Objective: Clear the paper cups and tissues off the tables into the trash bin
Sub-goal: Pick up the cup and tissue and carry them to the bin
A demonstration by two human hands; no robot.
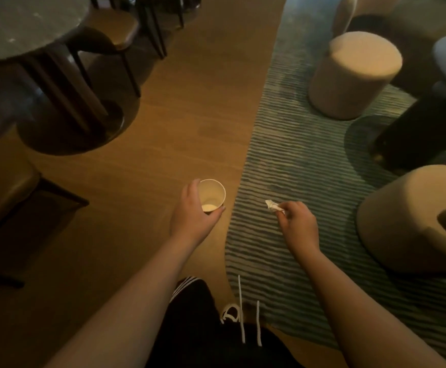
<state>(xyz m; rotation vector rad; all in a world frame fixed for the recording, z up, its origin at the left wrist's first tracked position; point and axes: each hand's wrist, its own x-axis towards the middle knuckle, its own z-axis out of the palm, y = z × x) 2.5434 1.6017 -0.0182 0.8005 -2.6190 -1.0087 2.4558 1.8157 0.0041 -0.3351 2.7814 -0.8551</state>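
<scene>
My left hand (192, 213) grips a paper cup (212, 193) from the side and holds it upright over the wooden floor. The cup is white inside and looks empty. My right hand (297, 221) pinches a small crumpled white tissue (272, 205) between thumb and fingers, above the striped green rug. Both arms reach forward from the bottom of the view. No trash bin is in view.
A round grey table (17, 27) with dark legs and chairs stands at the upper left. Beige round stools (354, 75) (412, 221) sit on the striped rug (296, 144) at the right, beside a dark table leg (418, 131). A strip of wooden floor (176, 115) runs ahead between them.
</scene>
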